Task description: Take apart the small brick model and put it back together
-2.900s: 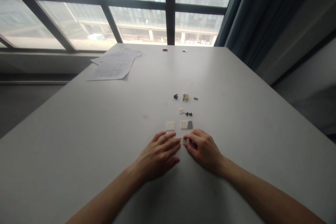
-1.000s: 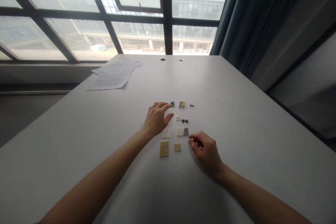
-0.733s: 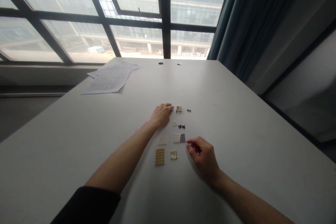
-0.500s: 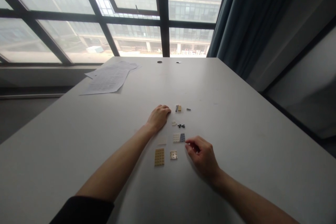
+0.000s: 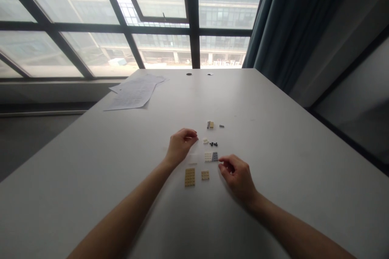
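Hiding its pinch: left hand (image 5: 180,146)

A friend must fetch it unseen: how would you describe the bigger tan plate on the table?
On the white table, find the bricks scattered between the left hand and right hand. The tan plate lies flat just nearer than the left hand, left of a square tan piece. It is the longest tan one.

A small cream-and-grey studded plate (image 5: 211,156) lies flat, with a pale square tile (image 5: 192,157) flat just beside it.
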A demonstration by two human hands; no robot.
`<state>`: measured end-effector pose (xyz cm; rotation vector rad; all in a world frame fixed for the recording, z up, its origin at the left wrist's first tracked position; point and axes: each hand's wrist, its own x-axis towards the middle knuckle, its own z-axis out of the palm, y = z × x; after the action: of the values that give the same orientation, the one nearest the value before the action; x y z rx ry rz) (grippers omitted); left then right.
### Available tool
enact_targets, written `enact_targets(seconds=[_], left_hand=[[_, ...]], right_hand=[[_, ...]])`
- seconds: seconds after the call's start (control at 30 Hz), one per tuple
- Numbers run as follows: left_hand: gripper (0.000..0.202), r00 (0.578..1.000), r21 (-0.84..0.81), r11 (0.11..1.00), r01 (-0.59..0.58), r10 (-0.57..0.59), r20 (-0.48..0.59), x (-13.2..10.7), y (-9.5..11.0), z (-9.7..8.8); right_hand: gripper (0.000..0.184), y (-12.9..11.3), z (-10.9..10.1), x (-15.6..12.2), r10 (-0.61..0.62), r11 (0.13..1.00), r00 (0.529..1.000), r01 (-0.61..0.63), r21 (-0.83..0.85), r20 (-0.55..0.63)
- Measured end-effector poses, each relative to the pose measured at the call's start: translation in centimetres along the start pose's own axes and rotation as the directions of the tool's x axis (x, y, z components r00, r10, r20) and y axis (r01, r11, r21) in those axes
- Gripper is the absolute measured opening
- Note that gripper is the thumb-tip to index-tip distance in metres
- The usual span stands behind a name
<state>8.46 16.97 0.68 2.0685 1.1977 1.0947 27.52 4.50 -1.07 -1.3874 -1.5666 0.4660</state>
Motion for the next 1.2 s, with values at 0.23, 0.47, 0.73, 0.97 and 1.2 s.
enact_targets(seconds=[0.23, 0.47, 0.73, 0.97, 1.2], left_hand=[[0.022, 0.932, -0.625, 0.707, 0.331, -0.347, 0.101, -4.7, 6.2, 0.7], [0.024, 0.909, -0.644, 0.648, 0.407, -0.355, 0.218, -5.6, 7.2, 2.0], [0.012, 0.957, -0.439, 0.862, 0.255, -0.161, 0.241, -5.9, 6.7, 1.7], [0.024, 0.968, -0.036, 0.997, -0.065, 0.072, 0.239, -6.1, 6.7, 1.0], [0.016, 0.980, -0.049, 0.994, -0.097, 0.104, 0.168, -6.7, 6.7, 1.8]], right_hand=[[0.022, -1.0, 0.1, -0.6, -0.119, 0.988, 0.991, 0.124, 0.091, -0.059], [0.012, -1.4, 0.3, -0.9, -0.209, 0.972, 0.976, 0.215, 0.093, -0.066], [0.007, -1.2, -0.4, -0.6, -0.228, 0.973, 0.968, 0.229, -0.008, -0.106], [0.005, -0.5, -0.8, -0.3, -0.212, 0.977, 0.968, 0.206, -0.057, -0.132], [0.005, -0.4, -0.3, -0.5, -0.135, 0.987, 0.988, 0.141, 0.079, -0.080]])
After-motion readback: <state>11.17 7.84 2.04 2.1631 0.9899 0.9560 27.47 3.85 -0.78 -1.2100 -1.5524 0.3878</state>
